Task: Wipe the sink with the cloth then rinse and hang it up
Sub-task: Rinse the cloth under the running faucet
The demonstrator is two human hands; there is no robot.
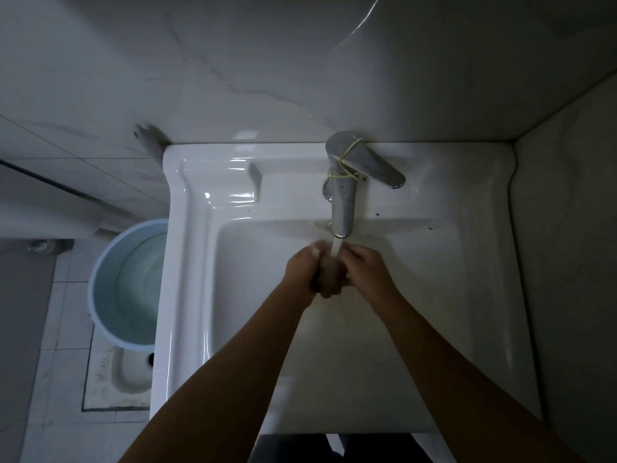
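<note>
A white ceramic sink [200, 262] fills the middle of the view. Its chrome faucet [344, 195], wrapped with a yellow rubber band, runs a stream of water [335, 248] down onto a small dark bunched cloth [329, 274]. My left hand [300, 269] and my right hand [367, 269] are both closed around the cloth, pressing it between them under the spout, over the basin's back part. Most of the cloth is hidden inside my fingers.
A light blue bucket [110, 262] holding water stands on the floor left of the sink, partly over a floor drain plate [107, 379]. Marbled wall tiles [267, 78] rise behind the sink, and a side wall [567, 228] closes the right.
</note>
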